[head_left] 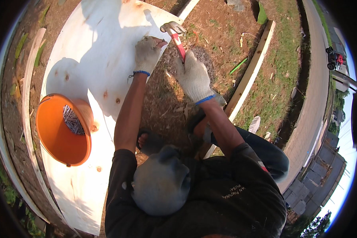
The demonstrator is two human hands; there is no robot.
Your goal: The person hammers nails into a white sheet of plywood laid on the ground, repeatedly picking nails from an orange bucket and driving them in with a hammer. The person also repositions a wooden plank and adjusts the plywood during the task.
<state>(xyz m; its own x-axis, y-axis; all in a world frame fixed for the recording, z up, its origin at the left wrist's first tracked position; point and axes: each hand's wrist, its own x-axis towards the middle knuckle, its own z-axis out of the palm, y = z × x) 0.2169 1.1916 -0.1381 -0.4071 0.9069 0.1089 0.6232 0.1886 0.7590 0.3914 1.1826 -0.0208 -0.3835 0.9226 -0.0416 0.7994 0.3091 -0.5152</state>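
A pale plywood sheet (119, 47) lies on the ground, stretching from the far middle down the left side. At its right edge my left hand (147, 53), in a white knitted glove, rests with fingers closed in a pinch. Whatever sits between those fingertips is too small to make out. My right hand (194, 77), gloved the same way, grips a claw hammer (179, 46) by its red handle. The hammer's metal head is raised just beyond and to the right of my left fingertips. An orange bucket (63, 152) stands tilted in view on the sheet, with many nails (72, 121) inside.
A wooden beam (252, 69) runs along the ground at right, with a thin green stick (238, 66) beside it. A long plank (29, 83) lies left of the sheet. Further right are grass, a ditch (299, 95) and a paved road (315, 87).
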